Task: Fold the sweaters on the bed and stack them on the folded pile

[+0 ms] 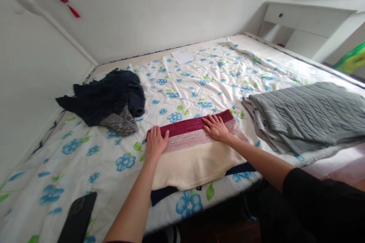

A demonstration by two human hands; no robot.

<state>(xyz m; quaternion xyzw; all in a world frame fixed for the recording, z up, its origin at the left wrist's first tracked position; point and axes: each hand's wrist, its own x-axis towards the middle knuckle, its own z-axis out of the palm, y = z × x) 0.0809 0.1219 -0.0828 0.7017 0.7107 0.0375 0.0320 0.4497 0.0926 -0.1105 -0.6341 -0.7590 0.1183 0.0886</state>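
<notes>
A knitted sweater with burgundy, pink-mottled and cream bands lies folded near the front edge of the bed. My left hand rests flat on its left end, across the burgundy and pink bands, fingers stretched away from me. Toward the right end, my right hand presses flat on the same bands with its fingers spread. Dark navy parts of the garment stick out from under the cream band at both lower corners. Neither hand grips the cloth.
On the floral bedsheet, a dark crumpled garment lies left. Folded grey knitwear is stacked right. A black phone lies front left, white paper at the back. A white desk stands beyond the bed's right side.
</notes>
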